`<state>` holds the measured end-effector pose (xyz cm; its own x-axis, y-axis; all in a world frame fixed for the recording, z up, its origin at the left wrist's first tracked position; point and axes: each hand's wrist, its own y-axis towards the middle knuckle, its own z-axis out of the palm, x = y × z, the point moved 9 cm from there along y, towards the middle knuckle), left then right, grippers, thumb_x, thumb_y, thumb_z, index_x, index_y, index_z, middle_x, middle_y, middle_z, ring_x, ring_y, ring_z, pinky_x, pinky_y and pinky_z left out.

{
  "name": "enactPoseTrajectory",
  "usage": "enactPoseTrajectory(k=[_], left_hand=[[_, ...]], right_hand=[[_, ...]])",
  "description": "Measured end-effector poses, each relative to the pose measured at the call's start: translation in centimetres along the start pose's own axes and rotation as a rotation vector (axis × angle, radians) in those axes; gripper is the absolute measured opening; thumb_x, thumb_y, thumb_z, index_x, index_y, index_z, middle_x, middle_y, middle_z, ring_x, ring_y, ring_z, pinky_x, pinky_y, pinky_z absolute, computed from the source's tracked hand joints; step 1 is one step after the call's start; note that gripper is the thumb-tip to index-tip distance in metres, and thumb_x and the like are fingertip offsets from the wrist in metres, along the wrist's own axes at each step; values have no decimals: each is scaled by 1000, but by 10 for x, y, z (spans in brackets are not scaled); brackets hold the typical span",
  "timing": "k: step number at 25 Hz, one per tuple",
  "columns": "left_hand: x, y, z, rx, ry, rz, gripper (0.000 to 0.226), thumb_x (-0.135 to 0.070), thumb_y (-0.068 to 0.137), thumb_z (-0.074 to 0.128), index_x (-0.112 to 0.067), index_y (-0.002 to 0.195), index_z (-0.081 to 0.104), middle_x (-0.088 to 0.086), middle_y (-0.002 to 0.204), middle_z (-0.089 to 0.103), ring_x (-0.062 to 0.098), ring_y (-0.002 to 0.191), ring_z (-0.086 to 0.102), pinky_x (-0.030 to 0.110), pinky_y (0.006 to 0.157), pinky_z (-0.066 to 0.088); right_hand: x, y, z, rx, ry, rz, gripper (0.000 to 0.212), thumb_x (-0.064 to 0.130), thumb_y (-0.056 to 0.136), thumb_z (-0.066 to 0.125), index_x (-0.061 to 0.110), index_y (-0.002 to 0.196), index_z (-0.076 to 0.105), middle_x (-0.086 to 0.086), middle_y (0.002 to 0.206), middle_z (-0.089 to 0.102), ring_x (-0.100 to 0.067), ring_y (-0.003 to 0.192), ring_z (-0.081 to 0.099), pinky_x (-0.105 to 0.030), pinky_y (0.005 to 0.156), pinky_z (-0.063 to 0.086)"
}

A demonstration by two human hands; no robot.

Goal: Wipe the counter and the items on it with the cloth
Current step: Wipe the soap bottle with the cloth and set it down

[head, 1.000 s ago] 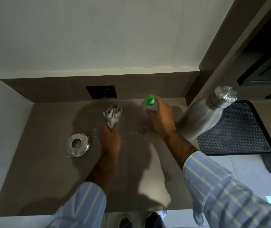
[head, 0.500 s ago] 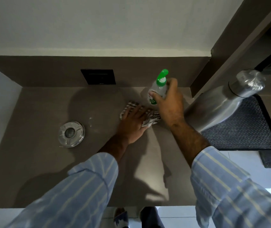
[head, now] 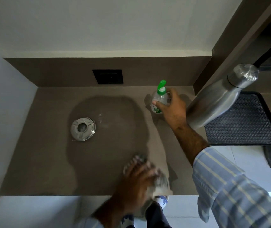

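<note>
A black switch plate (head: pixel 107 76) sits in the brown backsplash (head: pixel 57 71) under a white wall (head: pixel 98 25). At right, a dark perforated mat (head: pixel 245 124) lies on a lower ledge. Pale floor tiles (head: pixel 185 206) and patterned slippers (head: pixel 162 200) show below the front edge.

A single head-worn wide-angle view looks steeply down from above the near edge of the brown counter (head: pixel 49 162), facing the far white wall (head: pixel 98 22). The counter fills the middle; floor tiles (head: pixel 246 162) show at near right. The near edge seems closest, though blur there obscures detail.
</note>
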<state>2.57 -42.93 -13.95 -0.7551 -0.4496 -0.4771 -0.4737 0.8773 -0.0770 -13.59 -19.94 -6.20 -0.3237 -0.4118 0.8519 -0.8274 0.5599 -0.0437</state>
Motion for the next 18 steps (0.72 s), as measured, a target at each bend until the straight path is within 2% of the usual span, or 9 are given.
enactPoseTrajectory(k=[1, 3, 5, 6, 7, 9, 11, 15, 18], left_hand=[[-4, -21, 9, -20, -104, -49, 45, -31, 85, 64, -20, 129, 68, -3, 152, 54, 18, 145, 44, 47, 118, 34], [14, -53, 17, -126, -607, -397, 25, -11, 96, 62, -3, 117, 75, 1, 148, 55, 16, 145, 44, 30, 119, 36], [40, -74, 7, -371, -1062, -826, 23, -17, 97, 65, -32, 90, 81, -11, 121, 74, 4, 125, 63, 7, 98, 44], [56, -74, 1, -561, -1258, -1017, 21, -26, 95, 68, -39, 86, 82, -14, 111, 78, -1, 111, 70, 9, 90, 49], [66, -60, -11, -683, -1414, -1033, 16, -35, 92, 67, -37, 100, 81, -9, 113, 79, 4, 108, 72, 21, 94, 53], [89, -18, -38, -871, -1789, -869, 48, -43, 90, 63, -23, 133, 65, 8, 132, 71, 24, 121, 68, 47, 106, 50], [116, 19, -59, -988, -1909, -796, 52, -39, 98, 55, -15, 144, 53, 12, 139, 65, 27, 122, 65, 52, 109, 46], [136, 63, -61, -874, -1895, -823, 46, -40, 105, 47, -11, 140, 56, 17, 139, 65, 31, 123, 65, 55, 112, 44], [133, 70, -53, -778, -1895, -792, 49, -41, 104, 49, -11, 141, 56, 18, 138, 65, 35, 129, 61, 57, 114, 42]], right_hand=[[-1, -6, 6, 28, 23, 7, 57, 31, 81, 87, 22, 131, 60, 3, 127, 70, -10, 109, 63, -30, 97, 54], [-3, -18, 19, 89, 64, 14, 59, 30, 78, 89, 23, 131, 64, 13, 115, 69, -6, 104, 64, -20, 94, 53], [-7, -27, 31, 138, 73, 5, 62, 26, 73, 92, 21, 130, 67, 19, 106, 67, -4, 100, 64, 1, 84, 45], [-8, -32, 37, 161, 65, -3, 63, 23, 72, 94, 19, 129, 68, 18, 105, 67, -4, 98, 63, 6, 80, 42], [-9, -35, 42, 181, 50, -9, 63, 21, 71, 94, 18, 129, 69, 15, 106, 67, -5, 98, 63, 7, 80, 41], [-11, -40, 49, 198, 50, -5, 65, 19, 70, 95, 17, 129, 69, 13, 108, 66, -6, 101, 63, 4, 84, 44], [-15, -42, 53, 195, 81, 24, 66, 18, 70, 95, 17, 131, 68, 14, 108, 66, -6, 103, 63, 4, 82, 44], [-20, -51, 61, 257, 76, 57, 69, 18, 71, 94, 23, 134, 66, 27, 108, 63, 12, 99, 59, 6, 80, 41], [-23, -59, 59, 266, 87, 74, 69, 15, 72, 94, 23, 135, 66, 20, 113, 67, 13, 100, 60, 8, 77, 43]])
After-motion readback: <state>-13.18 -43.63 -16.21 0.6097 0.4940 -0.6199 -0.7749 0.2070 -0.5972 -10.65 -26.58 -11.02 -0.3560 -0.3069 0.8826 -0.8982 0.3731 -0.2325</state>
